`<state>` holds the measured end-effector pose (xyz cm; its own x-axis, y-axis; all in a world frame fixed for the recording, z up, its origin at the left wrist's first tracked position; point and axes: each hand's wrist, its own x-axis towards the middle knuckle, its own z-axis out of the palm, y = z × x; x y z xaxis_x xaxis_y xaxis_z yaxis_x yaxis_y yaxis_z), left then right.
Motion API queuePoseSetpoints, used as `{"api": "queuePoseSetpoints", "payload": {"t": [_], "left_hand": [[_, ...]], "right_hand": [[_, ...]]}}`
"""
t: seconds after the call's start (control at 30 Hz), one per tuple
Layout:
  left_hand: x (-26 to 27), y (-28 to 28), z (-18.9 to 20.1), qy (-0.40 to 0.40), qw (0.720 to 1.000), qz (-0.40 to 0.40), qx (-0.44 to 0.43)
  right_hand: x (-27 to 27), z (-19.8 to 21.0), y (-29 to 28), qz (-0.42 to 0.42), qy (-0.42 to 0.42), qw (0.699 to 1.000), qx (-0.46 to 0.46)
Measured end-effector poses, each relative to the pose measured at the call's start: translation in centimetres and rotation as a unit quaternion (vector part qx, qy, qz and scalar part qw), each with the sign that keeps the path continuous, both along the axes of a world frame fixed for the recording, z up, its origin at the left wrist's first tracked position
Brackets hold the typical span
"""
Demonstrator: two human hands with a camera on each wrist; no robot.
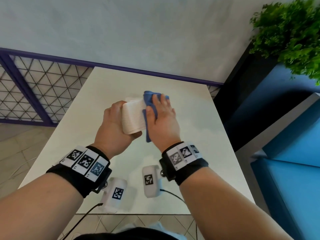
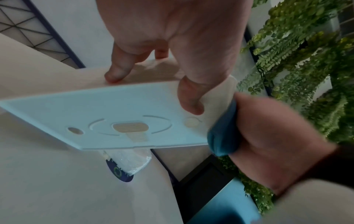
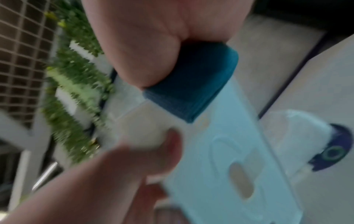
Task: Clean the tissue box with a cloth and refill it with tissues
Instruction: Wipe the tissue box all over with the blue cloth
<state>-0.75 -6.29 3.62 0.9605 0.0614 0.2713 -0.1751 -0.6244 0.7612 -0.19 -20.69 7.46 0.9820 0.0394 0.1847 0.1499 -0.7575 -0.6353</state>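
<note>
**Wiping under way, refill not begun**

Tissue box (image 1: 133,116) is taken as the landmark; it is held lifted above the white table (image 1: 199,135), near its middle, tilted on its side. On the box's left, the left hand (image 1: 115,129) is wrapped around it, with fingers curled over the far edge and the thumb laid on the flat panel that carries an oval opening, as the left wrist view shows. On the box's right, the blue cloth (image 1: 150,108) is pressed against its side by the right hand (image 1: 162,122), whose fingers lie nearly straight and close together on the fabric. Beyond and beneath the box, a clear-wrapped tissue pack (image 2: 130,160) is seen lying on the table, unopened as far as can be told. Cleaning is judged to be in progress, with only part of the box covered by the cloth. Opening the pack and loading the tissues are judged to be left undone.
</note>
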Motion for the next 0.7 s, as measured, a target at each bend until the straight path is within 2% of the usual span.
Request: {"api": "queuePoseSetpoints", "payload": {"t": [0.1, 0.17, 0.2, 0.3, 0.37, 0.4, 0.5, 0.57, 0.63, 0.7], "left_hand": [[0.9, 0.7, -1.5, -0.027, 0.997, -0.069, 0.03], [1.0, 1.2, -1.4, -0.029, 0.998, -0.06, -0.002], [0.7, 1.3, -1.6, -0.03, 0.997, -0.065, -0.007], [0.5, 0.8, -1.0, 0.012, 0.999, 0.004, -0.034], [0.6, 0.3, -0.5, 0.018, 0.999, 0.001, -0.049], [0.7, 0.2, -0.2, 0.017, 0.998, -0.007, -0.057], [0.6, 0.2, 0.1, -0.01, 0.995, -0.058, -0.084], [0.3, 0.5, 0.0, -0.011, 0.992, -0.081, -0.099], [0.2, 0.7, 0.1, -0.003, 0.993, -0.071, -0.096], [0.2, 1.1, 0.2, 0.007, 0.994, -0.063, -0.094]], "right_hand": [[-2.2, -0.4, 2.4, 0.093, -0.065, 0.993, -0.042], [-2.3, -0.8, 2.0, 0.126, -0.096, 0.986, -0.044], [-1.8, -1.2, 1.2, 0.113, -0.101, 0.988, -0.027], [0.0, -1.3, -1.5, 0.0, -0.049, 0.998, 0.033], [0.5, -1.2, -1.4, -0.048, -0.022, 0.998, 0.039], [0.2, -1.1, -0.6, -0.043, -0.034, 0.998, 0.022], [-1.6, -1.0, 2.4, 0.048, -0.098, 0.993, -0.031], [-2.0, -1.0, 2.4, 0.087, -0.104, 0.99, -0.046], [-1.1, -1.0, 0.7, 0.068, -0.096, 0.993, -0.019], [-0.2, -0.7, -1.4, 0.009, -0.06, 0.997, 0.045]]}}
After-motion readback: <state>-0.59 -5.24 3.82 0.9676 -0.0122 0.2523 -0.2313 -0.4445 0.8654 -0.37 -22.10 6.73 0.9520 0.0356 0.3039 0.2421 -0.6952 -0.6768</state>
